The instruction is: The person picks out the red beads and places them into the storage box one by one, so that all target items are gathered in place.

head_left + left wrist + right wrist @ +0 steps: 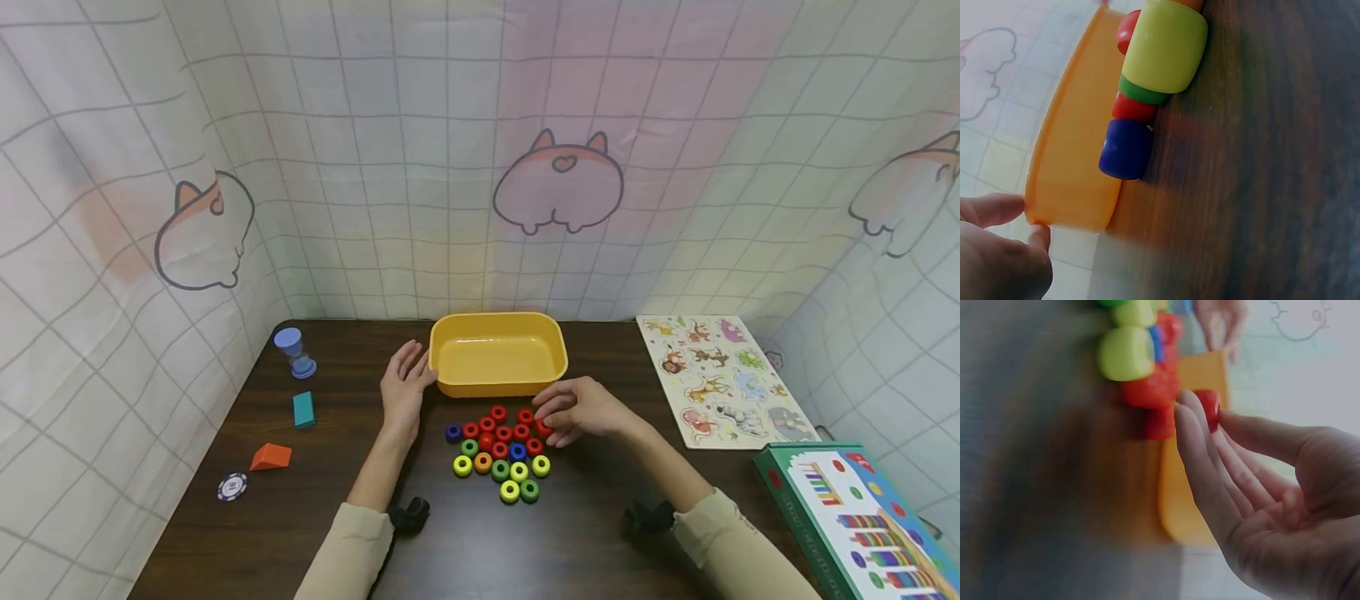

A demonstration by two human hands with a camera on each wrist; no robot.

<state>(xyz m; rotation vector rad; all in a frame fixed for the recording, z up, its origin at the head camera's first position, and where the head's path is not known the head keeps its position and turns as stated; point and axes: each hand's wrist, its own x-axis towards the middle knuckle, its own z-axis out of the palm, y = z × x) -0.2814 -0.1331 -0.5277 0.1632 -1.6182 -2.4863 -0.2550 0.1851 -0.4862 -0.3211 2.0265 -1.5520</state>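
Observation:
A pile of small ring-shaped beads in red, yellow, green, blue and orange lies in front of a yellow plastic tray [498, 389]. My left hand [403, 387] is at the tray's left side, fingers extended and relaxed, fingertips right at its corner. Over the right end of the pile, my right hand [581, 408] pinches a red bead [1209, 409] between thumb and fingers. A blue bead [453, 432] sits at the pile's left end, with yellow beads [510, 492] toward the front.
On the left are a blue sand timer [296, 352], a teal block [303, 409], an orange wedge block [271, 456] and a poker chip [232, 486]. An animal puzzle board [723, 379] and a colourful box [862, 517] lie on the right. A patterned curtain [450, 167] surrounds the table.

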